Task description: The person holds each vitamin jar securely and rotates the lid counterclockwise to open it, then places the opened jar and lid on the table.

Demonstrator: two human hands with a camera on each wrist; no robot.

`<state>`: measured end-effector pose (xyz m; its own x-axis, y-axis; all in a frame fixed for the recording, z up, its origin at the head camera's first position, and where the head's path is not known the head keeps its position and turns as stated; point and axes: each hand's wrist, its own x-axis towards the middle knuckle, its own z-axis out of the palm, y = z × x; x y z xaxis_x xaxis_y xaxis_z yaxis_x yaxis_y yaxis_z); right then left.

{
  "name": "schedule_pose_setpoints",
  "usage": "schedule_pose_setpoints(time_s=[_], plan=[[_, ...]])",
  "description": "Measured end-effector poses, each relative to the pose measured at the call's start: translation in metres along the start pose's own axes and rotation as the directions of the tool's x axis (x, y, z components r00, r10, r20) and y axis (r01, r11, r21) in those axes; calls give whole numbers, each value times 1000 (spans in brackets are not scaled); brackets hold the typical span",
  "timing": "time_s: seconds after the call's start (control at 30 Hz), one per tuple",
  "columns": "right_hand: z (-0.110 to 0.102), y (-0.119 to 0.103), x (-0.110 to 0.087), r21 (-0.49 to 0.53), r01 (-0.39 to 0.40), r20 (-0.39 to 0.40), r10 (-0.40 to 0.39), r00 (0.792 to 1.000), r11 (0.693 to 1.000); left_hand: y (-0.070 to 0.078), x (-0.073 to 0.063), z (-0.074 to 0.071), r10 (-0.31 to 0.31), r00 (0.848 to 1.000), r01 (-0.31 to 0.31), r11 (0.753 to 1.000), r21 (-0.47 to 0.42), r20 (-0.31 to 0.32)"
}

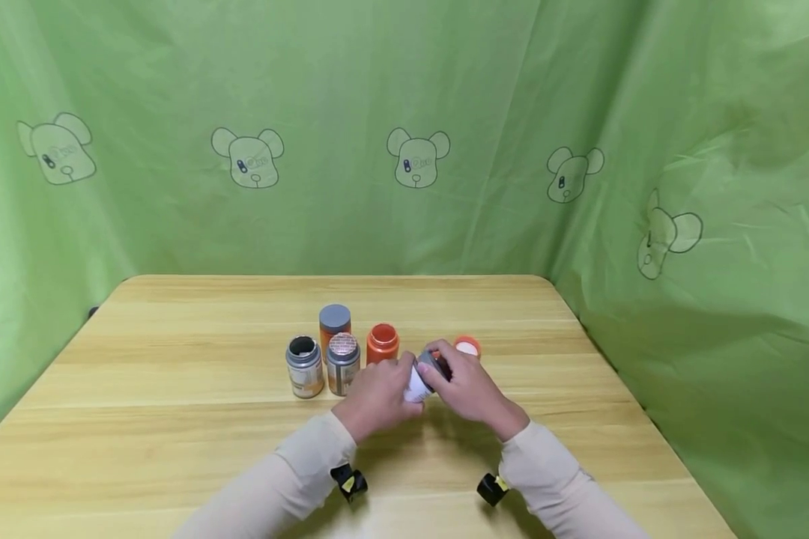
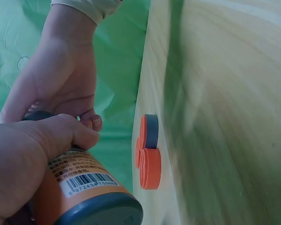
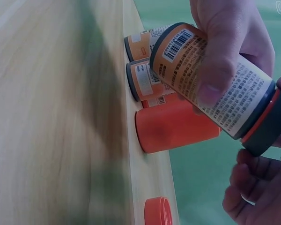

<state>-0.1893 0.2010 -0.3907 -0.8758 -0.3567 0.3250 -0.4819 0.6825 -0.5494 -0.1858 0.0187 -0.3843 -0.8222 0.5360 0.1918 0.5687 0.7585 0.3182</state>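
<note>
My left hand grips a tilted supplement bottle with a grey base, orange-and-white label and barcode. Fingers and thumb of my right hand hold its dark grey cap. An orange ring shows between cap and bottle neck in the right wrist view; whether the cap is still threaded on I cannot tell. Just beyond my left hand stands an uncapped orange bottle. Left of it are a grey bottle with a foil seal and an open-mouthed grey bottle.
Behind the grey bottles stands an orange bottle with a grey lid. Past my right hand lie loose lids: an orange lid with a white lining, a grey-sided lid and another orange lid. All rest on the wooden table.
</note>
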Motion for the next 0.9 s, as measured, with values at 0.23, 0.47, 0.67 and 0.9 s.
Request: schedule_pose_setpoints(time_s=[0.23,0.47,0.67,0.9], plan=[[-3,2,-1,76,70,27,-72,997,995,-2,0,2,-5,1000,5,1000,20,-3],[-1,3,1,43,65,-33,-64,997,997,-1,-2,1,-3,1000,3,1000,23,-7],[-2,0,0,81,21,-14,-20,1000,997,-2,-2,0,6,1000,-6,1000,21,-11],[-3,2,-2,125,99,-15,-98,995,987,-3,-2,0,5,1000,-5,1000,24,-23]])
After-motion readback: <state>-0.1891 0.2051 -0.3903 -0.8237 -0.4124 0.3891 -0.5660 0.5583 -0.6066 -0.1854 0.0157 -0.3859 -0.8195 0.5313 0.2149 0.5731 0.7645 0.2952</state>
